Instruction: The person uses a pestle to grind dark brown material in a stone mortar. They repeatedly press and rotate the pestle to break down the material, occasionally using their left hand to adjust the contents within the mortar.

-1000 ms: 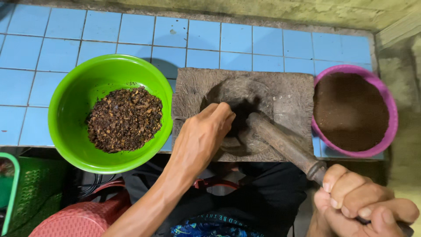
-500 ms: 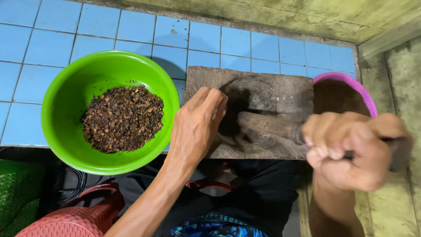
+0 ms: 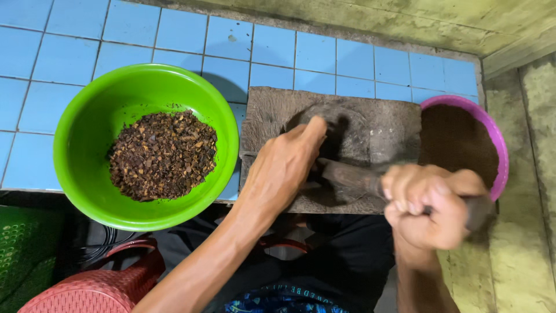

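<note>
Green bowl (image 3: 87,124) of brown chips sitting at tiled ledge's (image 3: 359,64) front-left edge. Stone mortar (image 3: 394,124) lying at front edge; left hand (image 3: 284,165) resting flat, fingers together. Right hand (image 3: 431,203) fist-gripping pestle (image 3: 347,177), blurred, apparently tilted.

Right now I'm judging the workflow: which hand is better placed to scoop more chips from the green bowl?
Left hand: open beside the green bowl; right hand grips the pestle.

The left hand (image 3: 286,168) lies flat on the stone slab (image 3: 382,124) beside its hollow; the right hand (image 3: 431,206), blurred, grips a pestle (image 3: 347,177) near the slab's front edge. A green bowl (image 3: 98,116) of dark chips (image 3: 162,153) touches the slab's left edge; a purple bowl (image 3: 498,150) of brown powder (image 3: 454,145) sits at its right.
</note>
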